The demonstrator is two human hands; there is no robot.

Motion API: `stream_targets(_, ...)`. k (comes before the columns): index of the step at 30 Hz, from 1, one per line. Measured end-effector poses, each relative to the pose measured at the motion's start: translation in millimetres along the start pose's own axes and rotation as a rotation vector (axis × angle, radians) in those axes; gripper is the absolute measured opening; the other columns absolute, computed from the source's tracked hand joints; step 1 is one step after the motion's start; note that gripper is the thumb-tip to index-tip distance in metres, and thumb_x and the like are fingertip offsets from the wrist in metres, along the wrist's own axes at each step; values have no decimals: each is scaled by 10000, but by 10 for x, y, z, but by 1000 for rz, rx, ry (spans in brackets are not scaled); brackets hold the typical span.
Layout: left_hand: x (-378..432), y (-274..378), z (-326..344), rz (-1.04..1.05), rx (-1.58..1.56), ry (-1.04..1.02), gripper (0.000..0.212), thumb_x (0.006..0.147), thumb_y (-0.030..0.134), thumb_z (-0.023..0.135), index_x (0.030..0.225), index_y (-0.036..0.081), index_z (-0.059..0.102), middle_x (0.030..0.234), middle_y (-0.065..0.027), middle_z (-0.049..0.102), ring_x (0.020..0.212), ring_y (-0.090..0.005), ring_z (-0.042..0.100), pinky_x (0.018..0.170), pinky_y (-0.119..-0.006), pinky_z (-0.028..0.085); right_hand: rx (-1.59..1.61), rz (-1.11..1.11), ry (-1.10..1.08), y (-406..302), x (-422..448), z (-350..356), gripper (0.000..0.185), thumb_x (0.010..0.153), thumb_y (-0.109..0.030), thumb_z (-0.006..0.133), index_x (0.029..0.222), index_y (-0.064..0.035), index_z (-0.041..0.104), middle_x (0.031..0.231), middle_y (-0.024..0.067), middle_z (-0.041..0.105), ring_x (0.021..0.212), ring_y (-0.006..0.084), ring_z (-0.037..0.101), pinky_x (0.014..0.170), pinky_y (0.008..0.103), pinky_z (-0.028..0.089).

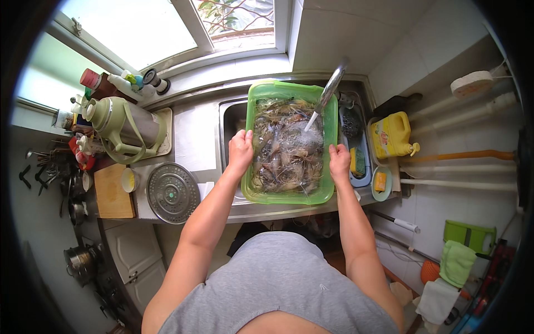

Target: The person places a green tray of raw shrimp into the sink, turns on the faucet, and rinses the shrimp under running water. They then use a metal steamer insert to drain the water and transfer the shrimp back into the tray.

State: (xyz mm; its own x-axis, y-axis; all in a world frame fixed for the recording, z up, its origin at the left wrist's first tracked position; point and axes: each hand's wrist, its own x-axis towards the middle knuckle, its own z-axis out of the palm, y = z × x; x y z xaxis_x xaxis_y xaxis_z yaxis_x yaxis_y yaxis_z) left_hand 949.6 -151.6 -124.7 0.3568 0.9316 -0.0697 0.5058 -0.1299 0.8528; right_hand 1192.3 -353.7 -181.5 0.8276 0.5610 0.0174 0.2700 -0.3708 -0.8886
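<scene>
A green translucent plastic basin (288, 198) sits over the steel sink (227, 121), full of water and what look like raw shrimp (288, 158) with long feelers. My left hand (240, 151) grips the basin's left side, thumb on the rim. On the opposite side my right hand (340, 160) holds the rim, its fingers partly hidden beneath. From the metal faucet (331, 89) above the basin's upper right, water runs onto the shrimp and makes bubbles. The basin's underside is hidden.
Left of the sink are a round perforated steamer plate (173, 192), a wooden cutting board (112, 192), a small bowl (129, 180) and a thermos flask (133, 125). To the right stand a caddy with a sponge (357, 161), a yellow pump jug (392, 135) and a soap dish (386, 193).
</scene>
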Motion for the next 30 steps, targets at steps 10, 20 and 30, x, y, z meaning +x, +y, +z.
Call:
stream_targets(10, -12, -409, 30, -108, -32, -12, 367, 994, 250, 526, 762, -33, 549, 662, -224, 566, 600, -352, 541, 591, -469, 406, -109, 44, -77, -169, -18, 28, 261, 922, -184, 634, 744, -11, 554, 605, 35, 487, 593, 133, 444, 550, 342, 379)
stream_targets(20, -73, -517, 163, -37, -51, 0, 373, 997, 271, 526, 783, -34, 546, 657, -220, 553, 577, -304, 525, 573, -450, 397, -257, -8, -76, -180, -25, -45, 297, 905, -266, 639, 792, -1, 570, 701, 213, 605, 693, 417, 596, 624, 475, 442)
stream_targets(30, -88, -507, 143, -127, -72, 7, 373, 1001, 260, 512, 771, -32, 547, 624, -201, 541, 558, -305, 494, 567, -434, 401, -253, 8, -82, -185, -5, 22, 287, 904, -271, 640, 800, -13, 573, 712, 202, 610, 696, 394, 607, 631, 471, 445)
